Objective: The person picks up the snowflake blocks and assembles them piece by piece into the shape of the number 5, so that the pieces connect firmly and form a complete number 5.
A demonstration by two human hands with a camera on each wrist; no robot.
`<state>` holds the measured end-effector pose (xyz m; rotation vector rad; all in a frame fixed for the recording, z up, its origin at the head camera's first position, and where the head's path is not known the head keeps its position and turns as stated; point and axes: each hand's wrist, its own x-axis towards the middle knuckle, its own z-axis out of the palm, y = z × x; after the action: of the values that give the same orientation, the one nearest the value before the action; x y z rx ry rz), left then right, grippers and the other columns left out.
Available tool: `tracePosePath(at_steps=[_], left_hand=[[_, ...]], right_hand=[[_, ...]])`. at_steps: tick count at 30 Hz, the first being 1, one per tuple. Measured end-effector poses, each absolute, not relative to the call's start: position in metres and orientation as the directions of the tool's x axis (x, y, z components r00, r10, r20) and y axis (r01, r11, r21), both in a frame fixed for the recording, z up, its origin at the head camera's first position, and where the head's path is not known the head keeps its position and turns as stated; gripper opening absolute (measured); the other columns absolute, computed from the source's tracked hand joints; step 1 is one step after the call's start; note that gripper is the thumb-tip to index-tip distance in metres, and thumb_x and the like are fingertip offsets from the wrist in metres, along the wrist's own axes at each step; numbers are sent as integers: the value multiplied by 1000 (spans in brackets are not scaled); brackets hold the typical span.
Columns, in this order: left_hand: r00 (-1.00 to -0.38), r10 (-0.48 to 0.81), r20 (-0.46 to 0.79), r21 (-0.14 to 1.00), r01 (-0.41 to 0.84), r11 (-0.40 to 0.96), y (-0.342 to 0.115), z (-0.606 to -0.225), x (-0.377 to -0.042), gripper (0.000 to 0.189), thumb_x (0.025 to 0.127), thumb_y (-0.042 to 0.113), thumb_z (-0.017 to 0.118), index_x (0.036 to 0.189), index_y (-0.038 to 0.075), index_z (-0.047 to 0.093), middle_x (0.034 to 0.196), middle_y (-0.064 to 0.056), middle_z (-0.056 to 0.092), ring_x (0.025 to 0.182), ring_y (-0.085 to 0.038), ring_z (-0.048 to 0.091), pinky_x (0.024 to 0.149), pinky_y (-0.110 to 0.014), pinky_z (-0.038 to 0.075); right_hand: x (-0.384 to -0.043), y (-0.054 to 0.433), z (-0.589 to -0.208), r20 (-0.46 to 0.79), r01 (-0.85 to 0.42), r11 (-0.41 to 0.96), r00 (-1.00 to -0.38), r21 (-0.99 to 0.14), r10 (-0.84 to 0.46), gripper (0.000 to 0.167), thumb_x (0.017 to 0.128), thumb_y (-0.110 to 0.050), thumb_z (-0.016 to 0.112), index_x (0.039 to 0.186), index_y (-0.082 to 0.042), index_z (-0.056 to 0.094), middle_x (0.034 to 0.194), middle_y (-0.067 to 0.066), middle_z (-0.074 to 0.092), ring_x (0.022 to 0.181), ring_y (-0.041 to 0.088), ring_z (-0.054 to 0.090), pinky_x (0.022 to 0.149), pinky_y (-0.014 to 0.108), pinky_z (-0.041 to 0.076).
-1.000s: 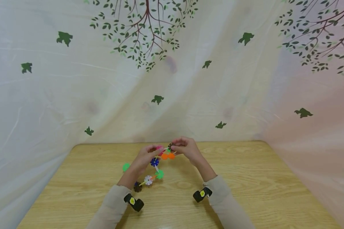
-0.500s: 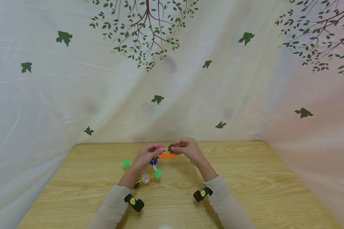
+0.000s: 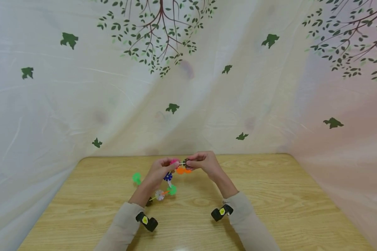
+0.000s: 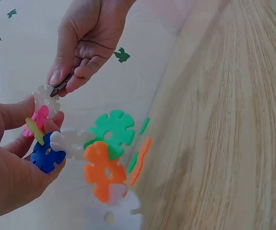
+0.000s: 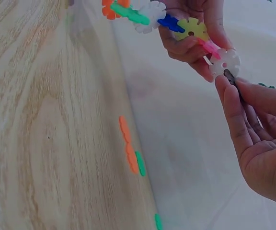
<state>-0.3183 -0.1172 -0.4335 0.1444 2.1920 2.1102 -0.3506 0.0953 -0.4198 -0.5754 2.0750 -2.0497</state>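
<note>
My left hand (image 3: 158,172) grips a chain of notched plastic snowflake discs near its end, its fingers around a pink disc (image 4: 36,122). A white disc (image 5: 225,63) is slotted to the pink one and sticks out toward my right hand (image 3: 205,163). Between thumb and fingers, my right hand pinches a dark disc (image 5: 234,85) whose edge meets the white disc's rim. From the left hand hang a yellow disc (image 5: 193,29), a blue disc (image 4: 47,155), a green disc (image 4: 114,132), an orange disc (image 4: 99,175) and several more. The left forearm hides part of the chain in the head view.
Loose orange discs (image 3: 180,170) lie on the wooden table (image 3: 270,202) below the hands, with green ones (image 5: 140,163) beside them. Another green disc (image 3: 136,177) shows left of the left wrist. A pale curtain (image 3: 201,129) with printed leaves rises behind the table's far edge.
The right hand and dark disc have dropped slightly and shifted a little left, level with the white disc. The hanging chain has swung slightly up and left.
</note>
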Motion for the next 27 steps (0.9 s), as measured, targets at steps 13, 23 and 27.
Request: tracePosePath(at_steps=[13,23,27], left_hand=[[-995,94,17,999,14,-29,-109,-435,-319,31,103,16,61,125,-5,65,96,0,63,86,-14,57,75,-22,52],[-969,247,-8,1000,-14,-22,-113,-438,-320,37,104,23,59,132,-2,61,127,-10,64,114,-24,57,98,-40,53],[-967,254,-6,1000,-9,-8,-114,-439,-320,38,104,23,60,134,-1,61,118,-3,65,102,-16,58,91,-35,54]], right_hand=[[-347,85,-424,178,-165,-73,-952,-984,-248,22,91,4,72,110,16,69,86,7,78,69,13,75,72,33,64],[-353,92,-425,131,-131,-22,-936,-991,-325,26,91,3,72,113,17,68,90,8,78,72,13,74,72,32,64],[-354,91,-424,126,-130,-14,-929,-991,-348,27,91,3,72,113,17,67,90,8,78,73,12,74,73,33,64]])
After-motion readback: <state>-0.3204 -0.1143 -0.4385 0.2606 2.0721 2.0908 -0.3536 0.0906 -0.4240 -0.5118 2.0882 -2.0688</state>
